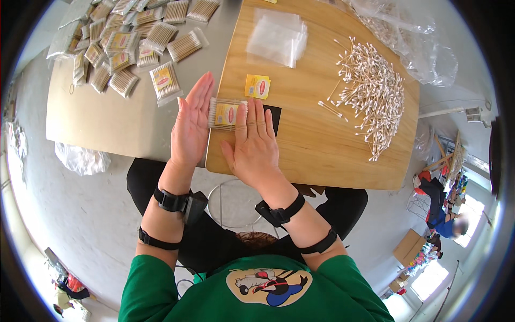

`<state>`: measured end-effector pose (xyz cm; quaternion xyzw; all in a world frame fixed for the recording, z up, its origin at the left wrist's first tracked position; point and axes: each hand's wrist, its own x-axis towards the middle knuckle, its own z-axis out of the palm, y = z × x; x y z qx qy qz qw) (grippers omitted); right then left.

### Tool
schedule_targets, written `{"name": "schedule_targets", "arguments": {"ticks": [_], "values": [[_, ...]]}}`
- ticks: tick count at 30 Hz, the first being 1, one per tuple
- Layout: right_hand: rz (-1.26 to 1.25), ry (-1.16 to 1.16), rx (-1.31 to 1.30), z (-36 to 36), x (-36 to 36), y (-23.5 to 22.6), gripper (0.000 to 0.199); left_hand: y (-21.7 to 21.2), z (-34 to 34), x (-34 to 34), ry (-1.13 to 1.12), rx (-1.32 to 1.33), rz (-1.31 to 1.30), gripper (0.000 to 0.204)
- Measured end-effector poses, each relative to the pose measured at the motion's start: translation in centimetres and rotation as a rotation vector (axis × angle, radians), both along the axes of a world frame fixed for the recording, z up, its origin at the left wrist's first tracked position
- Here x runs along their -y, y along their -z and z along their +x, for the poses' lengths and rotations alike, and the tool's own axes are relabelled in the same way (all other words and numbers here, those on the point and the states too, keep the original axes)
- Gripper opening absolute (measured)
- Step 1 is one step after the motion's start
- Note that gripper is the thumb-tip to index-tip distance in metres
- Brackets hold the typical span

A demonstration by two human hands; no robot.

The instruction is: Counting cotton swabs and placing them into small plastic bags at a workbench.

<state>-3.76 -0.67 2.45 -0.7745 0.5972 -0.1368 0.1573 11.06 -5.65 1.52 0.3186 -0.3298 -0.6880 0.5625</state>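
Observation:
A clear packet of cotton swabs [225, 114] with a yellow label lies near the left edge of the wooden board. My left hand [192, 126] stands on edge at the packet's left end, fingers stretched out and palm facing it. From the right, my right hand [255, 142] lies palm down with straight fingers, its index fingertip at the packet's right end. Neither hand is closed round anything. Under my right fingertips a black flat piece [275, 116] shows in part. Just beyond the packet is a small stack of yellow labels [257, 86].
Loose cotton swabs [373, 99] form a heap on the wooden board [316, 161]. Clear plastic bags [277, 36] lie at its far side. Many filled packets [160, 36] are piled far left, one [165, 81] nearest my left fingertips. A large plastic bag [424, 53] sits far right.

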Motion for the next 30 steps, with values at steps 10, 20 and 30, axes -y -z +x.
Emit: {"name": "schedule_targets", "arguments": {"ticks": [10, 20, 30], "values": [[-0.023, -0.044, -0.023, -1.5, -3.1, -0.1, 0.075, 0.1, 0.1, -0.4, -0.011, 0.098, -0.059, 0.065], [-0.011, -0.053, 0.037, -0.6, -2.2, 0.1, 0.08, 0.0, 0.2, -0.4, -0.015, 0.085, -0.032, 0.068], [-0.009, -0.066, 0.02, -0.1, -0.2, -0.4, 0.082, -0.2, 0.4, -0.1, 0.0, 0.05, -0.061, 0.054]]}}
